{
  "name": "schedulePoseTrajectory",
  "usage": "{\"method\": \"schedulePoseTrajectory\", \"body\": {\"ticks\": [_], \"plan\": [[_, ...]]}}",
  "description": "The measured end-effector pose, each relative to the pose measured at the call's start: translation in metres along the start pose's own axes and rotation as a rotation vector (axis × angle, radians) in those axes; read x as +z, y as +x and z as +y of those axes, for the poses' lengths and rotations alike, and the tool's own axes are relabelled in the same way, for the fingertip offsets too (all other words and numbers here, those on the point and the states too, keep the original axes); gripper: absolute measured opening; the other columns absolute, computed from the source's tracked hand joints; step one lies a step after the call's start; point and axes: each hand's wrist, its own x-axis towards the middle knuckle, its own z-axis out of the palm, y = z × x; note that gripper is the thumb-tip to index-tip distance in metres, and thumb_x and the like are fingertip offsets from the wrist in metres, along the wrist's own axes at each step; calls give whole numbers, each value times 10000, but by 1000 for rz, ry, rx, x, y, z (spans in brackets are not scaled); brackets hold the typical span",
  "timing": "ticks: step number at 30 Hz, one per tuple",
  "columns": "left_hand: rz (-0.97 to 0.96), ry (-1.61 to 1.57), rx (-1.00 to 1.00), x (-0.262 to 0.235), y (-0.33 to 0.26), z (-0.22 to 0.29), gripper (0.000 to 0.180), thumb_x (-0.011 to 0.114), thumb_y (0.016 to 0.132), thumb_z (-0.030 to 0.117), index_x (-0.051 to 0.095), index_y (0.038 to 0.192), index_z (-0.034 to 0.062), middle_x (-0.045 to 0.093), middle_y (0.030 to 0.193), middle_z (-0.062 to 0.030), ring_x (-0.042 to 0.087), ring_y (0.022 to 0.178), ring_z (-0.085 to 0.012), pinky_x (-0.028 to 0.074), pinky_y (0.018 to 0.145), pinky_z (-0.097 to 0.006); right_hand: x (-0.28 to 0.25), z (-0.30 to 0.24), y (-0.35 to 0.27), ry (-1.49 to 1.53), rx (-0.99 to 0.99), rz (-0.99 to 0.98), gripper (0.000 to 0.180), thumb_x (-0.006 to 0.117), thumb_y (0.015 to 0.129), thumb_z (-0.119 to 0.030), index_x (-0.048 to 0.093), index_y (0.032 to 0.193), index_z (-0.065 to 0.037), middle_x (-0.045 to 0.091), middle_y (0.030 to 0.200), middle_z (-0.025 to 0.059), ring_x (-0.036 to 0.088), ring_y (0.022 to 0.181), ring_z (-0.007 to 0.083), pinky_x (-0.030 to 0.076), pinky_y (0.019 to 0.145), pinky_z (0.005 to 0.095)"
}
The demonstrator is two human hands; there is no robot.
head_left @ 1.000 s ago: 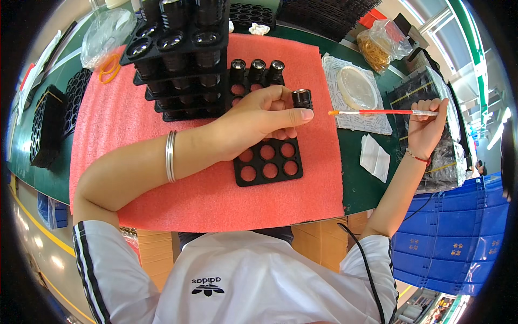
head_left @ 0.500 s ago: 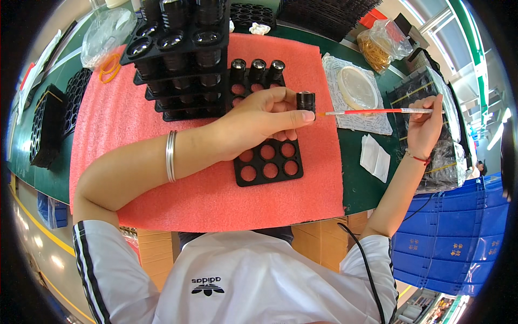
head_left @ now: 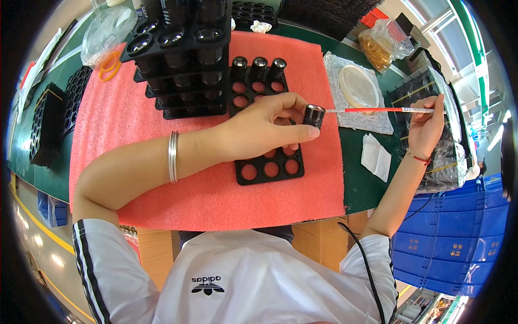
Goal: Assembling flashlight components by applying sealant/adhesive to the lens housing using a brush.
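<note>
My left hand [head_left: 270, 121] pinches a small black lens barrel [head_left: 313, 116] between thumb and fingers, its glossy end tilted up. From the right, my right hand [head_left: 425, 121] grips a thin red-handled paintbrush [head_left: 367, 110] by its far end. The brush points left, and its tip reaches the upper edge of the barrel; whether it touches, I cannot tell. Below the left hand lies a black tray [head_left: 270, 171] with round holes, partly hidden by that hand. Several similar lens barrels [head_left: 259, 68] stand in its far row.
Pink foam sheet [head_left: 199, 202] covers the green table. Stacked trays of lens barrels [head_left: 186, 75] rise at the left. To the right are a round pale dish [head_left: 359, 86] on a printed cloth, folded white paper [head_left: 376, 157], and a bag of rubber bands [head_left: 380, 46]. Blue crates [head_left: 448, 232] stand beyond.
The lens barrel in my left hand has tilted and shifted slightly right and down. My right hand and the brush have barely moved.
</note>
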Motion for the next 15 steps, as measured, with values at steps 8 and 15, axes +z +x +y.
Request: {"method": "schedulePoseTrajectory", "body": {"ticks": [8, 15], "plan": [[-18, 20, 0, 0, 0, -1, 330, 627, 818, 272, 490, 1049, 82, 559, 912, 12, 522, 718, -65, 410, 572, -201, 2, 1, -1, -122, -26, 39, 367, 457, 933, -296, 512, 675, -42, 483, 571, 38, 451, 515, 112, 353, 503, 229], [-72, -11, 48, -1, 3, -7, 282, 624, 826, 201, 485, 1035, 72, 551, 901, 6, 517, 720, -71, 422, 619, -207, 4, 2, -3, -210, -30, -6, 367, 466, 927, -308, 531, 685, -40, 501, 596, 33, 461, 525, 103, 354, 506, 228]]}}
